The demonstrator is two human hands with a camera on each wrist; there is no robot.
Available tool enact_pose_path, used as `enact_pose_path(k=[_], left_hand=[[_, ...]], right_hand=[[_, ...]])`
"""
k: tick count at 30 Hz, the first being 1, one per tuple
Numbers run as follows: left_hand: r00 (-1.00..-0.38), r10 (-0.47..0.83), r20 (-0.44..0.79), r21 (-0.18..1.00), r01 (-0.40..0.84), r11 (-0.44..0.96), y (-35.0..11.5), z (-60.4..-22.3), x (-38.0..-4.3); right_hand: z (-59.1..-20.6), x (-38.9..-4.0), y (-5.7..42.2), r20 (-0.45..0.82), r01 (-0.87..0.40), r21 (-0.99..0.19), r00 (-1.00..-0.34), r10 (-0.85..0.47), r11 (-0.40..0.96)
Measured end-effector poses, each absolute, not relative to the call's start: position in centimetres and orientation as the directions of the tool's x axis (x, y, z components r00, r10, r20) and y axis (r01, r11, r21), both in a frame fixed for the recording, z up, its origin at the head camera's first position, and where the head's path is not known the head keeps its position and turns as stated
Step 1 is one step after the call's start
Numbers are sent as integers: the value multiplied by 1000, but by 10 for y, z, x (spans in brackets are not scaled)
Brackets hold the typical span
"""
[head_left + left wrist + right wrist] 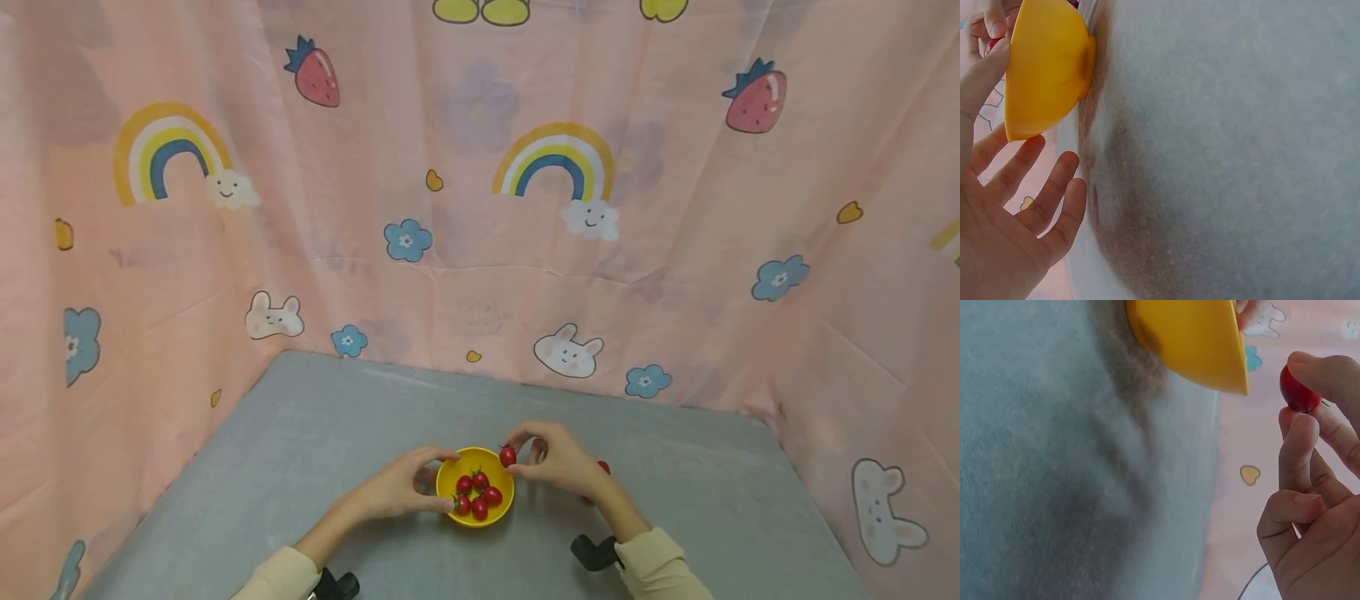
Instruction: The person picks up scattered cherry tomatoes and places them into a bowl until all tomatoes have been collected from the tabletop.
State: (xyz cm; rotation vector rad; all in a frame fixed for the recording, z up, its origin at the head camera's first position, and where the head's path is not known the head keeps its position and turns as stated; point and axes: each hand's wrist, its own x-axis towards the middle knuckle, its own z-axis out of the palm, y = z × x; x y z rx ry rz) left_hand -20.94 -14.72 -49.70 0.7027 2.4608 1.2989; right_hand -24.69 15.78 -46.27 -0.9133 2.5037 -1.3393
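A yellow bowl [500,482] stands on the grey table and contains several red cherry tomatoes [480,507] with green stems. My left hand [397,487] holds it from the left, thumb on the near rim and fingertips at the far rim; the left wrist view shows the bowl's outer wall [1047,75] against the fingers. Just beyond the bowl's right rim, my right hand [558,458] pinches one cherry tomato [1297,390] between thumb and fingertips. That tomato is held above the table, apart from the bowl in the right wrist view.
Partly hidden behind my right wrist, another red tomato [603,467] lies on the grey table [720,500]. A pink printed curtain [450,292] hangs along the table's back and sides. Black wrist mounts [592,552] jut out beside the sleeves.
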Motion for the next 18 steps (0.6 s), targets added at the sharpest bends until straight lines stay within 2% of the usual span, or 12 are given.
enact_pose_path(k=[10,18], left_hand=[[-847,531,-18,846,270,460,-148,-495,-209],[-842,539,6,847,291,445,-147,-493,-207]], right_hand=[[-463,-247,152,104,-413,-822,-786,-609,392],[-469,-252,164,116,-421,-819,-788,-605,391]])
